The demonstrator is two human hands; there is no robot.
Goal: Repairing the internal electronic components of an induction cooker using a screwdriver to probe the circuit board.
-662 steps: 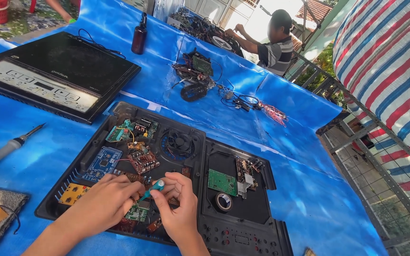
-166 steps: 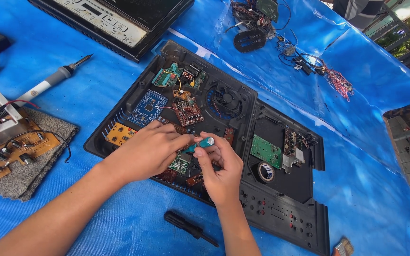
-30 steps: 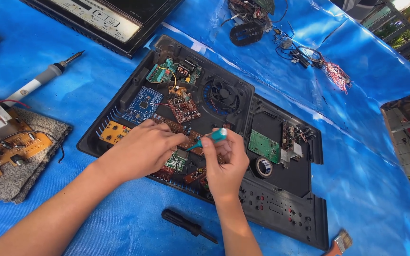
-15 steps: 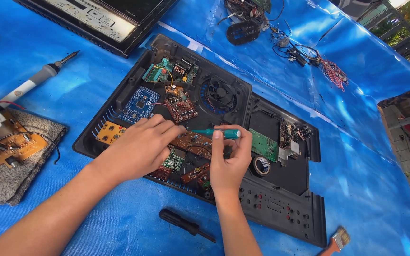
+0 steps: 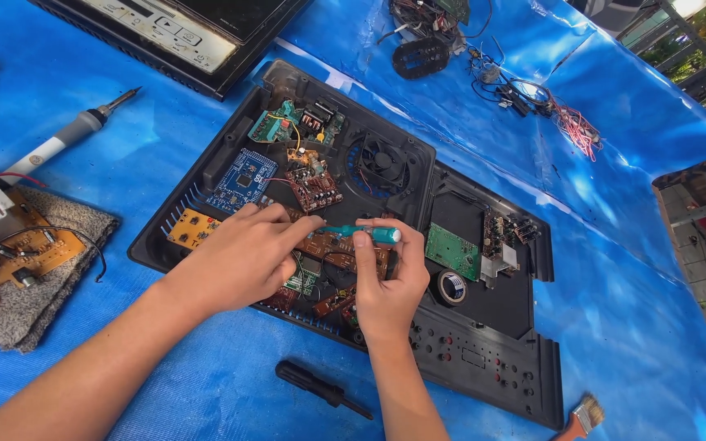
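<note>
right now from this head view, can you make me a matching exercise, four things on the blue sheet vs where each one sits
Things:
1. soldering iron
2. black screwdriver
3. paintbrush
4. teal-handled screwdriver

Places:
A. bottom right corner, by the open case's end
B. in the right hand, over the circuit boards
C. far left, above the grey mat
D. near edge, between the two forearms

Pairs: 1-C, 2-D, 3-A, 4-B

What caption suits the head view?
Both hands, left hand and right hand, hold a teal screwdriver over an opened appliance base.
</note>
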